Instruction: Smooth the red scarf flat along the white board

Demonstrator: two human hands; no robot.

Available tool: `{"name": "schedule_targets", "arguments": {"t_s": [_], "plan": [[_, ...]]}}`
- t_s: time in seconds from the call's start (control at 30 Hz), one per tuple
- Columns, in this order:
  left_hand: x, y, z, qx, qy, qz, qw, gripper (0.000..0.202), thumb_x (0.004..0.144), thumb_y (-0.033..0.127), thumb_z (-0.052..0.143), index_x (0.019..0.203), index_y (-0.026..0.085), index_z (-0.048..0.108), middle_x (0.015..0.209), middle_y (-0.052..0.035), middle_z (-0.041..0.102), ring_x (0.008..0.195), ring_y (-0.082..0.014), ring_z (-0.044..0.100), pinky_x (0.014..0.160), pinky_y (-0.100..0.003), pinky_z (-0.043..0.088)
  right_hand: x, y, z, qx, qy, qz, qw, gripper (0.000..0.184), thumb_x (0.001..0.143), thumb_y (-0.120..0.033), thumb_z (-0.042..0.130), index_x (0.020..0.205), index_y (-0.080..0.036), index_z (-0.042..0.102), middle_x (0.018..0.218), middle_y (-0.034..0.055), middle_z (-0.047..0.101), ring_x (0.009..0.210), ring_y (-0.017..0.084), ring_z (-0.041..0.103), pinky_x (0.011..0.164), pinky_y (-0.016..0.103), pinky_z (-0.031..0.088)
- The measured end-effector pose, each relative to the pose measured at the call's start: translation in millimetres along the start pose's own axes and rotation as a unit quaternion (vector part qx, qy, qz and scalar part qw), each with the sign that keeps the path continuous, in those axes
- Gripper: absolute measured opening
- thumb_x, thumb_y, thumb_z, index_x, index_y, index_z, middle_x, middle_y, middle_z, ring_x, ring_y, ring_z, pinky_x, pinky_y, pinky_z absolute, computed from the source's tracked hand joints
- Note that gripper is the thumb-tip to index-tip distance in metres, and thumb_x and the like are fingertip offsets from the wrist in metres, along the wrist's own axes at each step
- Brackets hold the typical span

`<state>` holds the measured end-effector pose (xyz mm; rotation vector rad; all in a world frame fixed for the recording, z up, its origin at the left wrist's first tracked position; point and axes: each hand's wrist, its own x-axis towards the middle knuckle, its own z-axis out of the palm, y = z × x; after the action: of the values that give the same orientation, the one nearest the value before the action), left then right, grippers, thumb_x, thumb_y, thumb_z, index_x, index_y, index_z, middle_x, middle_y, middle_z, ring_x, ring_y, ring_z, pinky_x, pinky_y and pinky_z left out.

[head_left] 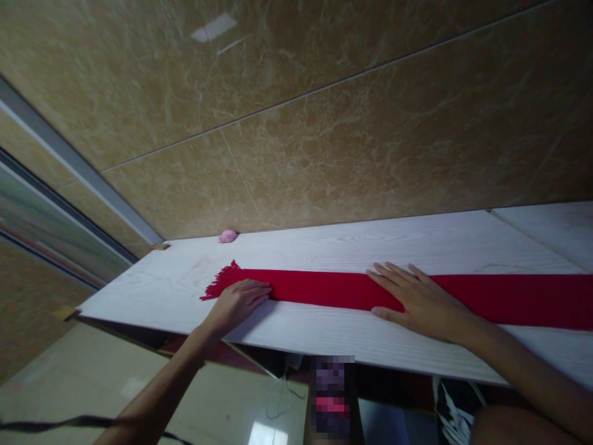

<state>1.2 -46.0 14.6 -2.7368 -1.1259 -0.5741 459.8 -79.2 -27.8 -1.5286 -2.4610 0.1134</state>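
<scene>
Along the white wood-grain tabletop (306, 247), a long red scarf (324, 288), laid flat and smooth, roughly in line with the wall behind. Ends at the left in a loose fringe (220, 282), strands fanned out on the bare white; runs on at the right past the edge of view.

Just beside the fringe, left hand (241, 300) palm down on the scarf, across its near edge, fingers close together and pointing right. Cannot tell whether pinching the cloth or only pressing on it. Farther right, right hand (412, 301) resting on the scarf, fingers spread apart and reaching over the far edge, thumb out near the close edge; not clamped on anything.

Beyond the fringe, near the wall, a small pink object (227, 236), too small to name. At the far right, a seam across the tabletop.

Behind, a brown marbled tile wall (296, 136), with a pale metal strip (83, 157) slanting down to the tabletop's left corner. Below the front edge, dark open compartments, a white cable (278, 395) hanging down, a pixelated patch (332, 395) and a glossy pale floor (222, 395).
</scene>
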Motion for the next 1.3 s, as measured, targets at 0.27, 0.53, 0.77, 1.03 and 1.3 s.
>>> {"name": "schedule_targets", "arguments": {"t_s": [0.27, 0.53, 0.77, 1.03, 1.3], "plan": [[48, -19, 2.8, -0.046, -0.048, -0.132, 0.989, 0.043, 0.107, 0.042, 0.046, 0.123, 0.019, 0.078, 0.128, -0.0121, 0.078, 0.122, -0.0281, 0.071, 0.112, -0.046, 0.056, -1, 3, 5, -0.008, 0.016, -0.008, 1.000, 0.090, 0.099, -0.084, 0.036, 0.166, -0.026, 0.045, 0.170, 0.0130, 0.039, 0.159, 0.039, 0.034, 0.128, 0.069, 0.026], [72, -26, 15.8, -0.102, -0.111, -0.142, 0.978, 0.029, 0.097, 0.037, 0.059, 0.107, 0.022, 0.081, 0.111, -0.0100, 0.077, 0.106, -0.0257, 0.071, 0.103, -0.039, 0.054, 1, -3, -5, -0.012, -0.015, 0.004, 1.000, 0.094, 0.097, -0.085, 0.037, 0.166, -0.022, 0.045, 0.171, 0.0148, 0.039, 0.159, 0.038, 0.033, 0.130, 0.066, 0.024], [77, -45, 13.5, -0.136, -0.128, -0.175, 0.967, 0.033, 0.092, 0.049, 0.061, 0.094, 0.020, 0.077, 0.094, -0.0068, 0.077, 0.087, -0.0214, 0.068, 0.083, -0.031, 0.053, 1, 2, 0, -0.001, 0.002, -0.001, 1.000, 0.089, 0.098, -0.083, 0.041, 0.166, -0.026, 0.046, 0.170, 0.0132, 0.041, 0.159, 0.038, 0.034, 0.129, 0.067, 0.025], [92, -36, 24.4, -0.146, -0.117, -0.192, 0.963, 0.061, 0.094, 0.073, 0.042, 0.062, 0.022, 0.048, 0.061, 0.0010, 0.051, 0.062, -0.0148, 0.045, 0.061, -0.029, 0.034, 2, 0, -4, 0.000, -0.019, 0.011, 1.000, 0.091, 0.097, -0.084, 0.041, 0.166, -0.026, 0.045, 0.171, 0.0133, 0.039, 0.160, 0.038, 0.032, 0.129, 0.066, 0.025], [111, -11, 40.2, -0.136, -0.126, -0.172, 0.967, 0.062, 0.096, 0.072, 0.039, 0.058, 0.023, 0.039, 0.054, 0.0023, 0.040, 0.058, -0.0139, 0.036, 0.062, -0.031, 0.026, 1, 2, -2, -0.004, -0.017, 0.008, 1.000, 0.090, 0.098, -0.084, 0.040, 0.167, -0.027, 0.043, 0.171, 0.0124, 0.038, 0.160, 0.037, 0.032, 0.130, 0.065, 0.024]]}}
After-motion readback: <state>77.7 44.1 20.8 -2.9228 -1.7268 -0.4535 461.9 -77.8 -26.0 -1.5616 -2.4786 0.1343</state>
